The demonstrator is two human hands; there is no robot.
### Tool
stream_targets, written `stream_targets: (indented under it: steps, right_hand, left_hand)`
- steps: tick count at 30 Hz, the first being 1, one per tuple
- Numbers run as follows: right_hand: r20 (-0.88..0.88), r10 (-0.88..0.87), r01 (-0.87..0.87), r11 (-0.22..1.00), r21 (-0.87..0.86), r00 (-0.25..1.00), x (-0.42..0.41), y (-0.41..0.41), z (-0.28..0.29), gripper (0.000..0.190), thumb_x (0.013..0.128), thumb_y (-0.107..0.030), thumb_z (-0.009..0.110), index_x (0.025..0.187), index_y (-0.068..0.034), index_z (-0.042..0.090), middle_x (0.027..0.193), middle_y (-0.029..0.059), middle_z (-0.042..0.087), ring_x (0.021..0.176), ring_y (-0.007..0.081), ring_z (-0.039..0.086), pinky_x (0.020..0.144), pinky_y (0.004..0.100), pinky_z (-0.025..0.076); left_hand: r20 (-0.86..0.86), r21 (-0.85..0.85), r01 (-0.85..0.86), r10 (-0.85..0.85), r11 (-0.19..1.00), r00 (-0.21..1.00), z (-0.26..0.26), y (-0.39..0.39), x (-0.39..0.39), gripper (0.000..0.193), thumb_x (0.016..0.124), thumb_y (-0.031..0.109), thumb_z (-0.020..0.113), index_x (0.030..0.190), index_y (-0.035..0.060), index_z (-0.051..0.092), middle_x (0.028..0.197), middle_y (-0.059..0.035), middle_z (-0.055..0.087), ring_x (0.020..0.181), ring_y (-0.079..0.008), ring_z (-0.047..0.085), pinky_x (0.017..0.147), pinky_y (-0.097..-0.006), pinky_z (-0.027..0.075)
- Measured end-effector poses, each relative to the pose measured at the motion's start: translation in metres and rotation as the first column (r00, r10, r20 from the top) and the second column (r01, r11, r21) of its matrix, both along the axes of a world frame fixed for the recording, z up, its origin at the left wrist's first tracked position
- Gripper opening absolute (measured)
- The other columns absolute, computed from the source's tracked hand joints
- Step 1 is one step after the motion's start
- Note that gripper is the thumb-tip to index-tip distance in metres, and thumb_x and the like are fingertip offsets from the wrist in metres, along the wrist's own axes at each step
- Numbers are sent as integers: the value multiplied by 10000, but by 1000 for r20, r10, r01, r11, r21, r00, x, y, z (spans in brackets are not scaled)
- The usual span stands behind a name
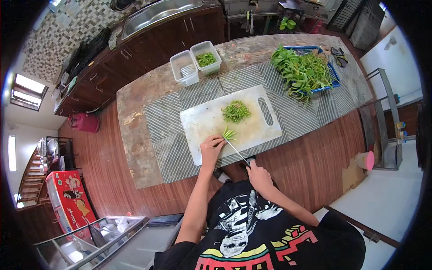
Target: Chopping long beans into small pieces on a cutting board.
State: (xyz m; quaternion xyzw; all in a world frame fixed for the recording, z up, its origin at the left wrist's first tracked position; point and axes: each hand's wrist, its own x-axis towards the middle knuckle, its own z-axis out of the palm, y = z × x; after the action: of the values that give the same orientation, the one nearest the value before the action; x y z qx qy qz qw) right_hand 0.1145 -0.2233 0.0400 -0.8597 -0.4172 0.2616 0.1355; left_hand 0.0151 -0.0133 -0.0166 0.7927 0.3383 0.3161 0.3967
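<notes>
My left hand presses a small bunch of green stems onto the near edge of a white plastic cutting board. In my right hand is the handle of a kitchen knife, whose blade reaches up to the stems beside my left fingertips. A pile of chopped greens lies on the board beyond the stems, left of the board's handle slot. How far the blade has gone into the stems cannot be told.
Beyond the board stand an empty clear plastic container and another container with chopped greens. A blue plastic basket heaped with leafy greens is at the right, beside a dark pair of objects. The table edge is close to my body.
</notes>
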Motion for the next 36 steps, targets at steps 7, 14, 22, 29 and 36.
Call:
stream_targets:
  steps: [7, 14, 22, 29, 36]
  right_hand:
    - [-18, -30, 31, 998, 59, 999, 5, 11, -2, 270, 1020, -303, 549, 1062, -40, 506, 749, 272, 670, 737, 496, 672, 628, 604, 536]
    - [5, -51, 50, 998, 28, 999, 24, -26, 9, 284, 1012, -333, 556, 1030, -50, 530, 720, 265, 665, 712, 489, 672, 619, 588, 543]
    - [-140, -109, 135, 972, 191, 984, 49, -44, 27, 270, 1003, -297, 582, 1010, -31, 533, 715, 285, 643, 714, 513, 640, 596, 587, 504]
    - [-211, -255, 306, 915, 263, 944, 72, -58, 18, 241, 998, -235, 601, 954, -16, 512, 740, 297, 613, 772, 520, 613, 593, 564, 446]
    - [-244, -265, 329, 904, 273, 933, 90, -70, 13, 269, 1006, -261, 594, 976, -3, 520, 746, 310, 624, 766, 526, 624, 595, 576, 470]
  left_hand:
    - [-31, 69, 38, -36, 997, 999, 5, 2, 1, 156, 781, 62, 811, 925, 7, 788, 939, -141, 745, 849, -275, 713, 784, -340, 567]
    - [-46, 140, 39, -33, 989, 998, 8, 9, -17, 148, 769, 66, 805, 894, 3, 761, 968, -124, 722, 915, -305, 669, 824, -383, 546]
    - [-226, 272, 41, 22, 961, 974, 31, -3, -13, 341, 739, 205, 833, 1030, 58, 736, 1120, -89, 696, 1102, -313, 610, 970, -447, 459]
    - [-318, 265, 62, 27, 962, 948, 35, -29, 36, 786, 695, 325, 876, 1388, 106, 576, 1384, -179, 552, 1256, -384, 502, 1050, -497, 378]
    - [-201, 242, -39, 89, 969, 976, 3, -35, 50, 235, 789, 110, 796, 1006, 32, 753, 1200, -173, 656, 1064, -338, 617, 890, -439, 508]
